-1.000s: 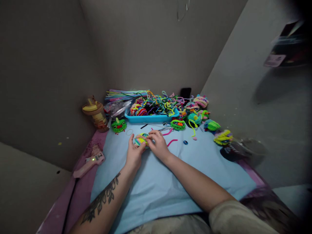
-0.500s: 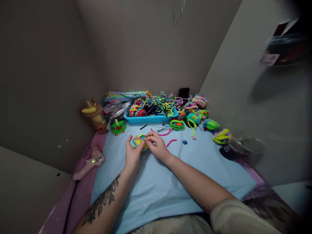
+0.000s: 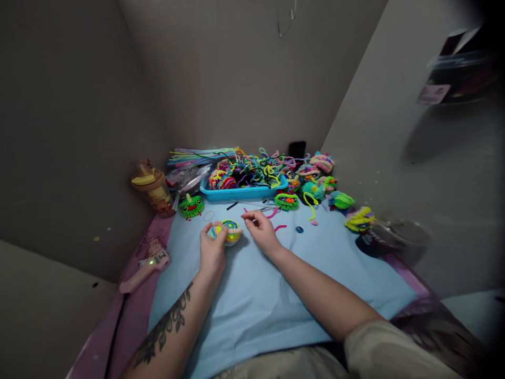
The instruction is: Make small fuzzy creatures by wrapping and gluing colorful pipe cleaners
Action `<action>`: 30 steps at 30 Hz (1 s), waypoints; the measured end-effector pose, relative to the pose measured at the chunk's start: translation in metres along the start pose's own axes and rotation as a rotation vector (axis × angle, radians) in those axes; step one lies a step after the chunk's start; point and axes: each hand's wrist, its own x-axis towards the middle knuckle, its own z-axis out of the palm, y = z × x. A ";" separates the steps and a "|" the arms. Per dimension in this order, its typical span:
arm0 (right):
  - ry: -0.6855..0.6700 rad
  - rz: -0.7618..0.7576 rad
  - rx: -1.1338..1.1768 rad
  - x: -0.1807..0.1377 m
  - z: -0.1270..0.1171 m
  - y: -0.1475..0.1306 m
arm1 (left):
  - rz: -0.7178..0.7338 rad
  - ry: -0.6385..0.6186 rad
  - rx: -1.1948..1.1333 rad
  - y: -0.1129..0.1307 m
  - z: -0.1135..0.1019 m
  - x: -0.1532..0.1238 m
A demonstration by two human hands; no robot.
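Observation:
My left hand (image 3: 212,251) grips a round pipe-cleaner piece (image 3: 231,235) in yellow, blue, green and pale pink, thumb across its near side. Just right of it, apart from the piece, my right hand (image 3: 262,234) has its fingertips drawn together; anything between them is too small to make out. Short pink pipe-cleaner bits (image 3: 280,227) and a small dark blue oval (image 3: 299,230) lie right of this hand. Behind my left hand is a thin loop (image 3: 209,216) on the light blue cloth (image 3: 252,295).
A blue tray (image 3: 244,195) heaped with pipe cleaners stands at the back. Several fuzzy figures line the right, including a yellow one (image 3: 359,220). A green frog-like figure (image 3: 192,206) and a tumbler (image 3: 152,189) are left. A pink glue gun (image 3: 145,269), its light lit, lies at the left edge.
My right hand has come off the round piece and moved slightly right. My left hand still holds the piece, whose top now shows more.

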 end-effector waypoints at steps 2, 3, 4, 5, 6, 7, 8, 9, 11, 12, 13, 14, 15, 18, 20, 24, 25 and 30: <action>-0.070 -0.020 -0.015 -0.002 0.001 -0.004 | -0.023 0.006 -0.030 0.001 0.000 -0.001; -0.108 -0.039 -0.023 -0.003 0.002 -0.006 | -0.032 0.008 -0.048 0.002 0.001 -0.001; -0.144 -0.061 -0.034 -0.003 0.003 -0.007 | -0.038 0.009 -0.061 0.003 0.001 -0.001; -0.167 -0.080 -0.048 -0.004 0.003 -0.009 | -0.042 0.010 -0.067 0.003 0.002 -0.002; -0.173 -0.090 -0.064 -0.004 0.004 -0.009 | -0.044 0.009 -0.068 0.003 0.002 -0.002; -0.161 -0.090 -0.078 -0.004 0.005 -0.009 | -0.047 0.009 -0.065 0.003 0.003 -0.003; -0.139 -0.083 -0.089 -0.003 0.006 -0.008 | -0.051 0.010 -0.058 0.003 0.003 -0.003; -0.117 -0.072 -0.096 -0.003 0.007 -0.006 | -0.057 0.012 -0.050 0.003 0.003 -0.003; -0.092 -0.053 -0.100 -0.002 0.007 -0.002 | -0.072 0.009 -0.038 0.002 0.003 -0.003; -0.091 -0.046 -0.098 -0.001 0.007 0.000 | -0.079 0.006 -0.034 0.002 0.003 -0.003; -0.090 -0.040 -0.093 -0.001 0.007 0.002 | -0.087 0.003 -0.034 0.002 0.003 -0.002; -0.090 -0.034 -0.084 0.000 0.006 0.003 | -0.092 -0.001 -0.038 0.002 0.002 -0.001; -0.087 -0.027 -0.070 0.000 0.005 0.004 | -0.095 -0.005 -0.048 0.002 0.002 0.000; -0.088 -0.012 -0.019 0.001 0.001 0.002 | -0.091 -0.007 -0.102 0.003 -0.001 0.003; -0.102 -0.009 -0.009 0.002 -0.001 0.002 | -0.094 0.000 -0.134 0.003 -0.003 0.006; -0.127 -0.027 -0.054 0.002 -0.002 0.004 | -0.105 -0.049 -0.159 0.002 -0.005 0.008; -0.127 -0.027 -0.066 0.002 -0.002 0.005 | -0.106 -0.070 -0.159 0.002 -0.006 0.007; -0.133 0.000 -0.031 0.002 -0.001 0.003 | -0.090 -0.059 -0.099 0.002 -0.004 0.002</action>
